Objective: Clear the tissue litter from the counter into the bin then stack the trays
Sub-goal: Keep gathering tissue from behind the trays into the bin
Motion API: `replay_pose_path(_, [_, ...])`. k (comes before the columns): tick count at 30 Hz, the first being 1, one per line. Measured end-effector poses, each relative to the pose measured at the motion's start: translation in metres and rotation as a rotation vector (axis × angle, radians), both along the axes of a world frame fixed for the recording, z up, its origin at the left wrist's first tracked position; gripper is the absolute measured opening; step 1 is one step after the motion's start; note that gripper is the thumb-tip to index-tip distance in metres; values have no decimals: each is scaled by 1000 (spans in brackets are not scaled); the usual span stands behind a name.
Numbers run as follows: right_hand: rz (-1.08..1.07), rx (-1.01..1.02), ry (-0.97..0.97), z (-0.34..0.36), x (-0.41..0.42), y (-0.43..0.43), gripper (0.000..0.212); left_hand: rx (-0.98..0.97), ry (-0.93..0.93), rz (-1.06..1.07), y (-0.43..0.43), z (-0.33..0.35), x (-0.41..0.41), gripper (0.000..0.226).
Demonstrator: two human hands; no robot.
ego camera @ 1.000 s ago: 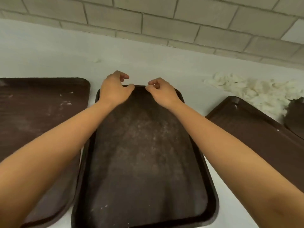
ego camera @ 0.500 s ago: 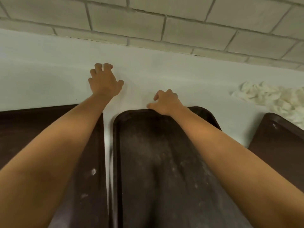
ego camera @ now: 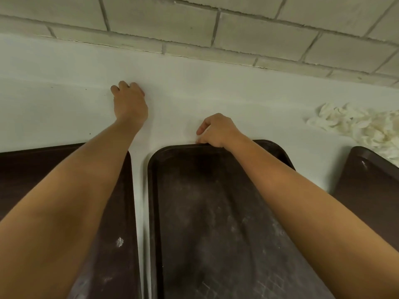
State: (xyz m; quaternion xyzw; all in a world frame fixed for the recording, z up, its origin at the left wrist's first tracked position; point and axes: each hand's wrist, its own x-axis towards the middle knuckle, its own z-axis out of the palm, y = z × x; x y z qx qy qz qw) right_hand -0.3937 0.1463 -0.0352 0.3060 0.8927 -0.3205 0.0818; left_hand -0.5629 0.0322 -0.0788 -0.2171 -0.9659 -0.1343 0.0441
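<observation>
Three dark brown trays lie on the white counter [ego camera: 64,100]: a middle tray [ego camera: 205,223], a left tray [ego camera: 116,223] and a right tray [ego camera: 371,175]. My right hand [ego camera: 218,131] curls over the far rim of the middle tray. My left hand [ego camera: 129,100] rests on the bare counter beyond the left tray, fingers curled down; whether it holds anything is hidden. A heap of white tissue litter [ego camera: 356,124] lies at the far right of the counter. A small white scrap [ego camera: 119,241] sits on the left tray.
A wall of pale bricks [ego camera: 216,24] rises right behind the counter. Narrow strips of counter separate the trays. No bin is in view.
My left hand left the middle tray's rim, reached to the counter further back and curled its fingers. My right hand stays at the rim. The view has moved closer to the wall.
</observation>
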Motion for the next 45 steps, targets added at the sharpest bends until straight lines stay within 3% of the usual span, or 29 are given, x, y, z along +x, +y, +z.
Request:
replay_pose_path(15, [-263,-141,374,1,24,2,13,369,-106,-94,12,21,48,47])
replay_pose_path(20, [-239,-121,399,11,51,4,12,419,-97,-187,13,32,85,30])
replay_pose_path(25, [-183,-93,438,22,95,5,20,484,-142,-205,12,43,139,24])
replay_pose_path(33, [-149,-88,457,36,191,17,10,422,-164,-198,20,69,245,23])
replay_pose_path(45, [-76,-79,506,42,346,19,13,468,-232,-207,15,72,417,23])
